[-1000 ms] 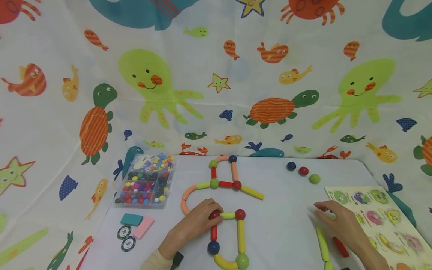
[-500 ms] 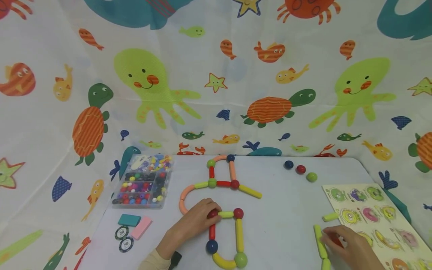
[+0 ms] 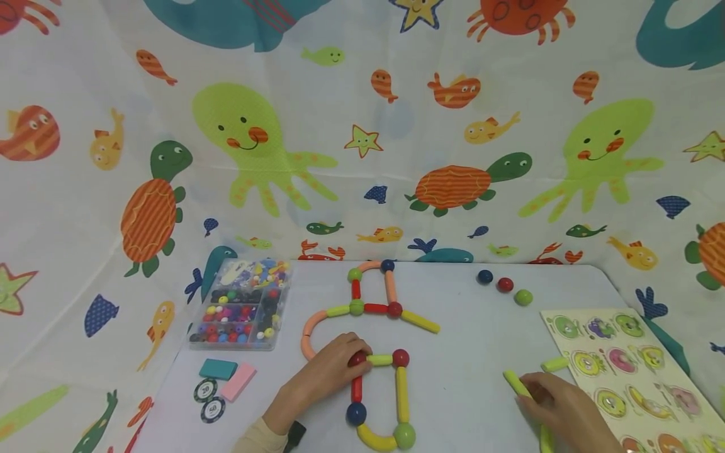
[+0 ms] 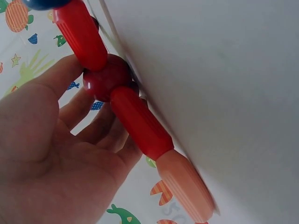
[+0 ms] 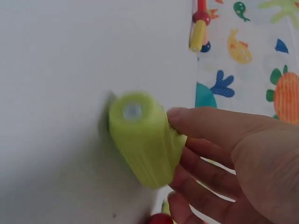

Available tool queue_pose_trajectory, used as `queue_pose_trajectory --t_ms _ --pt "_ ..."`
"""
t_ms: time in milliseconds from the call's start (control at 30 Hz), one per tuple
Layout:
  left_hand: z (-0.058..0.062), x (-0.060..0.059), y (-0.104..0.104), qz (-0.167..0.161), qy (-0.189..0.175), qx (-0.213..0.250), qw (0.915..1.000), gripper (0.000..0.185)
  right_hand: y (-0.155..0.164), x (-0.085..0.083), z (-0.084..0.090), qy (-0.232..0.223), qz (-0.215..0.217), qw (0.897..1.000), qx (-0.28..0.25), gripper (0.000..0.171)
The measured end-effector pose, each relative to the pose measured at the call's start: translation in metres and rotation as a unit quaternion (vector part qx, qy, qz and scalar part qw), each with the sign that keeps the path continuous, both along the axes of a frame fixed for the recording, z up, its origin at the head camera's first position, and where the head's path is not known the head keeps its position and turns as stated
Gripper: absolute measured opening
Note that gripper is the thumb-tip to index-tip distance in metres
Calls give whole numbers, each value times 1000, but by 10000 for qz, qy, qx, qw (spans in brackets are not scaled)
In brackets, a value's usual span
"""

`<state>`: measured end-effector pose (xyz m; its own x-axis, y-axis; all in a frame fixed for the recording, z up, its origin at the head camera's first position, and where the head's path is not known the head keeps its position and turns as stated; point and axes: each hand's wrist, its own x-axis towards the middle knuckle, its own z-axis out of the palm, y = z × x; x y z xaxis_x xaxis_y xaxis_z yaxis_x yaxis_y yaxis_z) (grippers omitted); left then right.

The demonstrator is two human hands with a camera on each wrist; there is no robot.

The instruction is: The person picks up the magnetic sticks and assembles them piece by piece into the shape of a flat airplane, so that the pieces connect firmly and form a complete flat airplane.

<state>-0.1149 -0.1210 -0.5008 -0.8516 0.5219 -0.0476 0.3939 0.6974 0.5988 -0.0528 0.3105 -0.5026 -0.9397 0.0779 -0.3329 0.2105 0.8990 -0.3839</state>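
My left hand (image 3: pixel 328 366) holds a dark red ball (image 4: pixel 108 77) at the upper left corner of a flat figure of magnetic rods and balls. From this ball run a red rod (image 3: pixel 356 390) downward and a short green rod (image 3: pixel 381 360) rightward to another red ball (image 3: pixel 400 358). In the left wrist view, a second red rod (image 4: pixel 140 123) and a peach rod (image 4: pixel 186 186) follow on below the held ball. My right hand (image 3: pixel 557 409) pinches a light green rod (image 5: pixel 142 140) between thumb and fingers. Its grey magnet end shows in the right wrist view.
A short green rod (image 3: pixel 555 363) lies just beyond the right hand, beside a picture board (image 3: pixel 572 311). Blue, red and green balls (image 3: pixel 523 297) sit at the back right. To the left are a bead box (image 3: pixel 195 343), erasers (image 3: pixel 238 380) and chips (image 3: pixel 213 409).
My right hand came down to the rods at the lower right, took hold of a long green one and shifted it left. My left hand stays on the red ball.
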Motion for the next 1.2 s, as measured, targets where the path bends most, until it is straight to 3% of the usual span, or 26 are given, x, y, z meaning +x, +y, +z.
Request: queue_pose_trajectory --t_ms 200,433,533,700,800,1200 --pt "-2 -1 0 -2 54 16 10000 24 -12 -11 1 438 95 9990 55 46" --pt "-1 -1 1 2 66 -20 10000 24 -23 -14 -4 1544 379 9872 -71 35" --pt "1 -1 2 -8 45 -38 10000 25 -24 -14 -4 1522 423 9874 -42 38" --pt "3 -1 1 -3 65 -71 10000 25 -24 -15 0 787 283 9964 122 48" --pt "3 -1 0 6 89 -70 9999 25 -22 -14 2 602 269 9977 155 47" --pt "-1 0 -1 -2 29 -13 10000 23 -24 -11 -5 1536 705 9853 261 34"
